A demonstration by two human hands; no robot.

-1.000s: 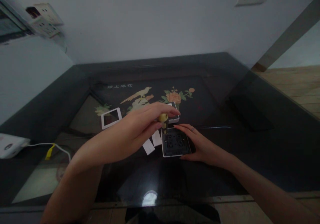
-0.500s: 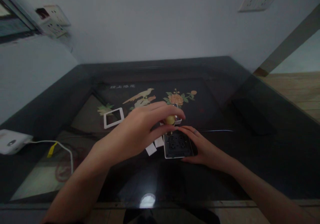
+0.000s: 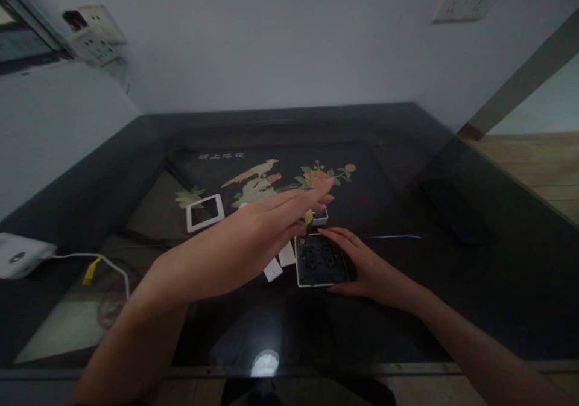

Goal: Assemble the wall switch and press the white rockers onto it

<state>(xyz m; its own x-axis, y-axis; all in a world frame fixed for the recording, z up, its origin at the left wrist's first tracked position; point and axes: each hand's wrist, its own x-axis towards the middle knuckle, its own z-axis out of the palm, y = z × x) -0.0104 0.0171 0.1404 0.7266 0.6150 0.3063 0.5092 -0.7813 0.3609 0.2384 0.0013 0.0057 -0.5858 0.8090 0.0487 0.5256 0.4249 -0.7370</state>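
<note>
My left hand (image 3: 283, 213) has its thumb and fingers around the yellow handle of a small screwdriver (image 3: 308, 218), the fingers stretched out to the upper right. The screwdriver stands over the upper left part of a wall switch or socket panel (image 3: 322, 264), which lies with its black back up and its white rim down. Whether the tip sits in a screw cannot be made out. My right hand (image 3: 362, 270) grips the panel from the right side, thumb at the near edge and fingers at the far edge.
White flat pieces (image 3: 273, 270) lie left of the panel, and a small white box (image 3: 321, 215) lies behind it. A white frame (image 3: 190, 219) is further left. At the left edge sits a white device (image 3: 25, 255) with a cable. A dark flat object (image 3: 456, 213) lies right.
The fingers of my left hand have straightened and rolled forward around the screwdriver handle. My right hand and the panel have stayed in place.
</note>
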